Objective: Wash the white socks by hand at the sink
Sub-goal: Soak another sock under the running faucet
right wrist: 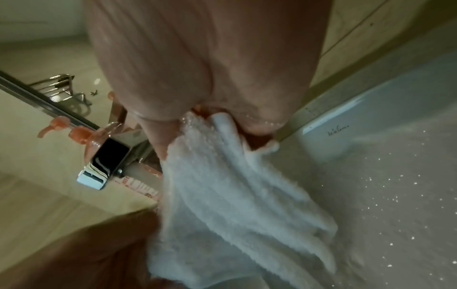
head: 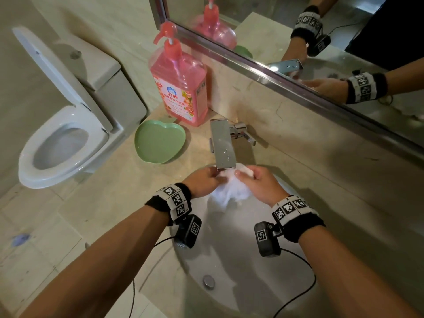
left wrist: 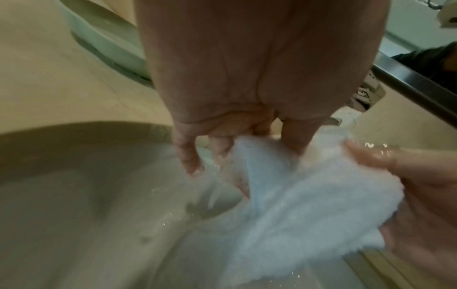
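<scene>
Wet white socks [head: 230,191] hang bunched between both hands over the sink basin [head: 229,260], right under the square chrome faucet [head: 222,145]. My left hand [head: 205,181] pinches the left edge of the fabric; in the left wrist view its fingers [left wrist: 215,148] curl into the socks [left wrist: 296,195]. Gripping the top of the bundle is my right hand [head: 254,180], its fingers folded over the cloth. The right wrist view shows the socks [right wrist: 235,195] draping down from that fist, with water droplets sparkling on them.
A pink pump bottle of detergent [head: 181,88] stands on the counter behind a green heart-shaped dish [head: 159,144]. A toilet [head: 64,134] with raised lid is at left. The mirror [head: 321,42] runs along the back wall. The sink drain [head: 208,281] lies near the front.
</scene>
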### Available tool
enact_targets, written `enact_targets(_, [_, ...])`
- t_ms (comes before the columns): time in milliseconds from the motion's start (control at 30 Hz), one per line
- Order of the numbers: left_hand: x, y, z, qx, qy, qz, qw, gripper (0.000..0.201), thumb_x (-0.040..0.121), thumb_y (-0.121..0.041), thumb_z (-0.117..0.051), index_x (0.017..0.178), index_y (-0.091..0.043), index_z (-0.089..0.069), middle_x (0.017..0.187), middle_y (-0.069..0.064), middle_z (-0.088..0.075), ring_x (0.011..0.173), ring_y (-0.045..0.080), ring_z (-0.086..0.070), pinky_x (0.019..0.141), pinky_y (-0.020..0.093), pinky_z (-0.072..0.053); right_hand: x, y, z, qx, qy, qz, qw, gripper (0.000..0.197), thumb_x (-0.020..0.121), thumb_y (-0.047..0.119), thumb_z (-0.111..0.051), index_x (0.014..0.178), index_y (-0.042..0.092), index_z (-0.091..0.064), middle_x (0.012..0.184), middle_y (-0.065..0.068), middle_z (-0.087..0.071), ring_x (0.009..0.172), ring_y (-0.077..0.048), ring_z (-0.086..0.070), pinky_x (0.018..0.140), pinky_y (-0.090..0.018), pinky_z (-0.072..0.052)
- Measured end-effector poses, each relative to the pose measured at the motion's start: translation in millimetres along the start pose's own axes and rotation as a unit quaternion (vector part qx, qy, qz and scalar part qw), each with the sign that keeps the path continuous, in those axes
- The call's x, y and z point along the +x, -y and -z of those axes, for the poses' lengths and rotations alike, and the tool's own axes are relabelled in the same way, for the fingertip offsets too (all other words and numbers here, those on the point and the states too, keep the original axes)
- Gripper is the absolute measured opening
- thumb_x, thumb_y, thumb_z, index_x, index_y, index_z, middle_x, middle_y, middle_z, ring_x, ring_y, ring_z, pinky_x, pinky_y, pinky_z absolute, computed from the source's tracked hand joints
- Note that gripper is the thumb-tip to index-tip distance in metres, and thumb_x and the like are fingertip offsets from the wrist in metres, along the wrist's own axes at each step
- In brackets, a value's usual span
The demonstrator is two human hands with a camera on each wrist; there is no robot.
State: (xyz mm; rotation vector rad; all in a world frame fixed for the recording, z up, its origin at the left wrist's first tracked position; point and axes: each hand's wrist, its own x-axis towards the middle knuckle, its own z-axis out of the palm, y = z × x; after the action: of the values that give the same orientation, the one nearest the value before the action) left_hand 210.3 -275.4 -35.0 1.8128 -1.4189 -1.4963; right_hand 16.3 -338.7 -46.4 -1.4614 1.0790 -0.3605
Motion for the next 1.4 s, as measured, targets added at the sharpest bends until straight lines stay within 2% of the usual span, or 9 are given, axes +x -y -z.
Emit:
enact_targets(133, [-2, 11, 3, -0.045, -0.051, 0.000, 0.998, 0.026, 0.096, -0.033, -0.055, 0.108, -0.014, -0.067, 0.100, 0.007, -0.072, 0.089, 0.019, -0.065, 0.088, 0.046, -0.053, -3, -4, 3, 0.002, -0.011, -0.004, 1.000, 0.006, 0.085, 0.030, -0.070, 0.088, 0.033, -0.067, 0.078, 0.004, -0.070, 0.069, -0.011, -0.066, 0.061, -0.026, -0.052])
enact_targets(267, [-5, 6, 3, -0.072, -0.062, -0.030, 0.995, 0.024, 0.100, -0.023, -0.056, 0.095, -0.044, -0.068, 0.085, -0.028, -0.068, 0.079, -0.011, -0.059, 0.074, 0.015, -0.048, -1, -9, -12, -0.035, 0.015, -0.036, 0.999, 0.028, 0.077, 0.014, -0.079, 0.072, 0.036, -0.062, 0.066, 0.011, -0.062, 0.055, -0.001, -0.056, 0.050, -0.016, -0.044])
enact_targets(433, [-8, -2, 3, -0.058, -0.021, -0.035, 0.998, 0.031, 0.098, -0.028, -0.059, 0.128, -0.020, -0.061, 0.119, -0.005, -0.070, 0.110, 0.010, -0.064, 0.098, 0.026, -0.047, 7, 11, -33, -0.007, 0.086, -0.030, 0.996, 0.038, 0.084, 0.019, -0.076, 0.119, 0.015, -0.064, 0.107, -0.007, -0.073, 0.103, -0.018, -0.068, 0.094, -0.038, -0.054])
enact_targets(600, [-7, 6, 5, -0.124, -0.097, 0.027, 0.987, 0.021, 0.099, -0.023, -0.054, 0.118, -0.019, -0.048, 0.105, -0.001, -0.062, 0.098, 0.016, -0.058, 0.078, 0.025, -0.046, 2, 16, -32, 0.071, 0.079, -0.061, 0.993, 0.011, 0.082, 0.027, -0.066, 0.084, 0.027, -0.077, 0.077, 0.006, -0.076, 0.074, -0.007, -0.071, 0.062, -0.017, -0.051])
enact_targets(800, [-6, 12, -7, -0.068, -0.041, 0.037, 0.996, 0.054, 0.088, -0.059, -0.046, 0.119, -0.019, -0.065, 0.119, 0.006, -0.068, 0.110, 0.023, -0.062, 0.103, 0.045, -0.045, 1, 7, -17, 0.098, -0.038, -0.086, 0.991, 0.015, 0.092, 0.014, -0.061, 0.098, 0.013, -0.075, 0.089, -0.012, -0.071, 0.086, -0.025, -0.064, 0.078, -0.036, -0.051])
enact_targets(1033, [-4, -5, -6, -0.128, -0.052, -0.052, 0.989, 0.022, 0.101, -0.017, -0.053, 0.118, -0.027, -0.062, 0.110, -0.018, -0.068, 0.101, -0.007, -0.062, 0.093, 0.012, -0.045, -3, 11, -13, 0.020, 0.026, -0.079, 0.996, 0.032, 0.081, 0.039, -0.077, 0.107, 0.021, -0.073, 0.097, -0.006, -0.077, 0.095, -0.027, -0.073, 0.080, -0.044, -0.059])
enact_targets(1167, [-6, 0, -1, -0.147, -0.079, 0.013, 0.986, 0.022, 0.097, -0.006, -0.048, 0.115, -0.012, -0.058, 0.112, 0.003, -0.066, 0.106, 0.019, -0.058, 0.096, 0.030, -0.044, 4, 13, -21, 0.022, 0.032, -0.058, 0.998, 0.028, 0.097, 0.038, -0.063, 0.117, 0.020, -0.072, 0.108, -0.004, -0.075, 0.106, -0.022, -0.069, 0.097, -0.043, -0.054])
enact_targets(1233, [-9, 8, 2, -0.107, -0.084, 0.052, 0.989, 0.013, 0.093, -0.006, -0.051, 0.100, -0.015, -0.056, 0.101, 0.004, -0.061, 0.096, 0.023, -0.054, 0.090, 0.037, -0.044, 7, 13, -23, 0.080, 0.032, -0.058, 0.995, 0.019, 0.100, 0.029, -0.061, 0.114, 0.024, -0.073, 0.105, -0.001, -0.077, 0.100, -0.023, -0.071, 0.085, -0.036, -0.058])
enact_targets(1400, [-14, 24, 7, 0.009, -0.049, 0.065, 0.997, 0.021, 0.100, -0.034, -0.053, 0.101, -0.016, -0.063, 0.104, 0.006, -0.067, 0.100, 0.027, -0.061, 0.096, 0.043, -0.045, 12, 10, -20, 0.152, 0.005, -0.042, 0.988, 0.022, 0.097, 0.010, -0.062, 0.106, 0.024, -0.075, 0.104, -0.007, -0.077, 0.099, -0.030, -0.073, 0.087, -0.045, -0.057])
